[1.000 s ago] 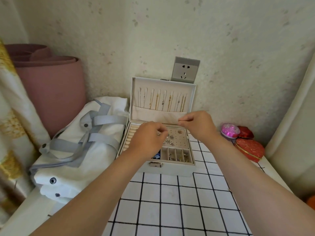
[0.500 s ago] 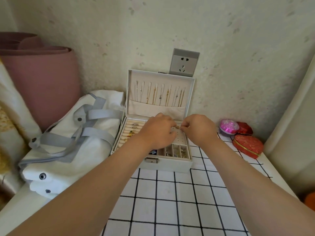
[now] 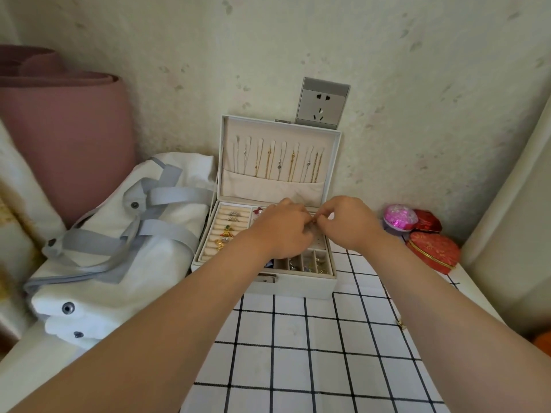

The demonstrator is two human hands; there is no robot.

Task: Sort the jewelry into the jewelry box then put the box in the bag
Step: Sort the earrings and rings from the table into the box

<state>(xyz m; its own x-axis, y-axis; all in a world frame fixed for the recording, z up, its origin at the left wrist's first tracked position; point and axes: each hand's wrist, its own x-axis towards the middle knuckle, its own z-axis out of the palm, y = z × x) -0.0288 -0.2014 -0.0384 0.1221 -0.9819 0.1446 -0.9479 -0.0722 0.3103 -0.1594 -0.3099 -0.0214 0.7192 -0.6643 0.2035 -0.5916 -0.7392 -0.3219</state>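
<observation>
No readable text, label, brand or number anywhere (wall socket (image 3: 322,104) faceplate blank).

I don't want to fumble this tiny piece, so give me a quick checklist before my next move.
1. Jewelry box with lid open and upright: ok.
2. Left hand and right hand over the earring panel: ok.
3. Grip on the small piece: right hand pinches it, ok; left hand's fingertips are hidden, cannot tell.
4. Free holes showing on the earring panel: ok.
5. Bag open to take the box: cannot tell.
</observation>
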